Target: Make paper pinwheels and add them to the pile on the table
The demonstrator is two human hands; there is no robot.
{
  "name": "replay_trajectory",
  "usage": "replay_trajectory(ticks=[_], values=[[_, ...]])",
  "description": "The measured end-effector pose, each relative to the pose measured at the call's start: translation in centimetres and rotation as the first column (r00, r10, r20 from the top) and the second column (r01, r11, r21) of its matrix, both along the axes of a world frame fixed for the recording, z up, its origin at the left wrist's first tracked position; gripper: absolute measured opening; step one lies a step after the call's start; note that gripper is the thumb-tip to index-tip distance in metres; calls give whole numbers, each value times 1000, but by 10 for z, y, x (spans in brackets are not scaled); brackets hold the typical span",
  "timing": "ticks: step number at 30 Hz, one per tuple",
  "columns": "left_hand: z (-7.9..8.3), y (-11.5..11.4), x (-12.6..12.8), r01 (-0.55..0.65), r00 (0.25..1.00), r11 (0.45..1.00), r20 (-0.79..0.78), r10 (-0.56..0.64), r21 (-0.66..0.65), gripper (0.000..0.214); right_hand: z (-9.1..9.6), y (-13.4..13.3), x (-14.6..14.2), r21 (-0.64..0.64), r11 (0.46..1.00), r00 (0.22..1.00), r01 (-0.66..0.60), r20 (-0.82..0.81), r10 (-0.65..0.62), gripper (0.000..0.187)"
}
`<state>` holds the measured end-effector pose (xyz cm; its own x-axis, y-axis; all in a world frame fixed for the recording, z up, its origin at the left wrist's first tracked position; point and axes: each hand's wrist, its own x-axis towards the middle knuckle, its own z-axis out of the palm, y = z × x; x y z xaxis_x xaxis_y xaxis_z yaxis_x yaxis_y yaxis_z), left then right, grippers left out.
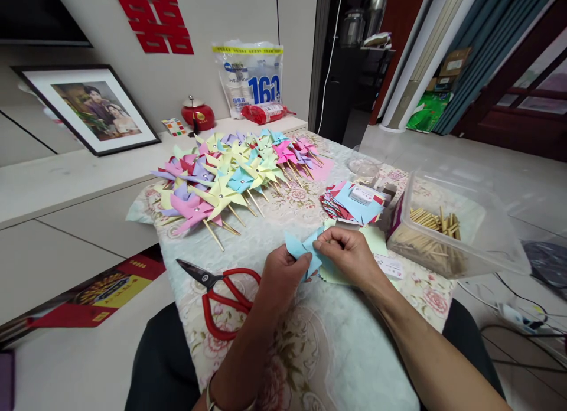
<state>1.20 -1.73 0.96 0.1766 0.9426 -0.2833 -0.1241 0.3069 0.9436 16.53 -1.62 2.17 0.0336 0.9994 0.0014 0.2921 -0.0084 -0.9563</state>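
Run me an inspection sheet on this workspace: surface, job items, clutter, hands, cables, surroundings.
Surface: floral cloth, well covered toward its far side.
Job items: pinwheels heaped far left; paper stack beyond the hands; sticks in a clear tub at right.
Clutter: scissors lying beside the left forearm; small box on the stack.
Hands: left hand and right hand both holding blue paper.
Cables: white cord hanging behind; power strip on the floor at right.
Surroundings: framed photo, red pot and bag on a cabinet.
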Motion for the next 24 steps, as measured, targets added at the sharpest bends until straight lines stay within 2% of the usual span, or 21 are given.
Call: replay_trajectory(ticks=[13, 24], values=[[4, 0, 0, -8, 998, 1000, 62, 10, -23, 23, -2, 0, 0, -13, 1000, 999, -13, -48, 12, 26], [4, -1, 0, 10, 999, 1000, 52, -9, -12, 24, -1, 1, 0, -48, 999, 996, -18, -83, 14, 25]])
